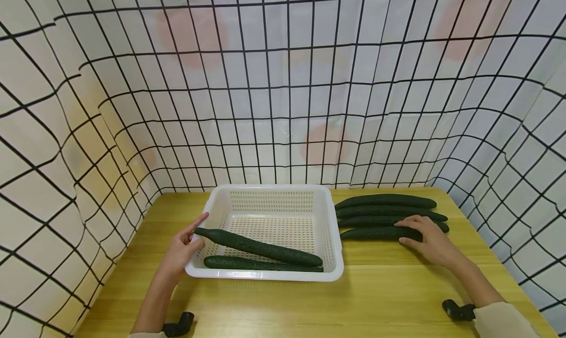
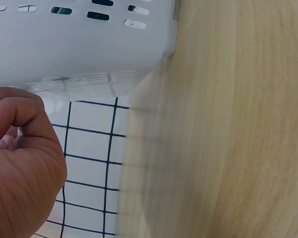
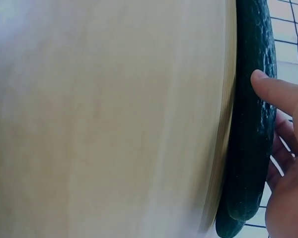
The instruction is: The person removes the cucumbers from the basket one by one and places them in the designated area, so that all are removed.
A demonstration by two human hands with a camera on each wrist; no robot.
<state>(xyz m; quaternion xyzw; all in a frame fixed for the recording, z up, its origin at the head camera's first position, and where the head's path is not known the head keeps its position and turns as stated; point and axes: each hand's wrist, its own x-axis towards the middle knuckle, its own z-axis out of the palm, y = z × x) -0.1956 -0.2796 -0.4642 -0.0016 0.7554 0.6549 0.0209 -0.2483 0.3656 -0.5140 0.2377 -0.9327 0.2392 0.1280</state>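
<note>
A white plastic basket (image 1: 269, 276) with slotted walls stands on the table. Inside lie two dark green cucumbers; the upper one (image 1: 261, 245) slants with its narrow tip over the left rim, and the other (image 1: 261, 264) lies along the near wall. My left hand (image 1: 179, 252) holds the basket's left rim, thumb and index finger to either side of that tip. Its curled fingers (image 2: 20, 111) show beside the wall in the left wrist view. At the right, my right hand (image 1: 431, 239) grips the nearest cucumber (image 1: 376, 233) of a row, thumb on the near side.
Several more cucumbers (image 1: 384, 200) lie side by side behind the gripped one, right of the basket. A black wire grid (image 1: 287, 117) over white sheeting encloses the back and sides of the wooden table (image 1: 283, 308).
</note>
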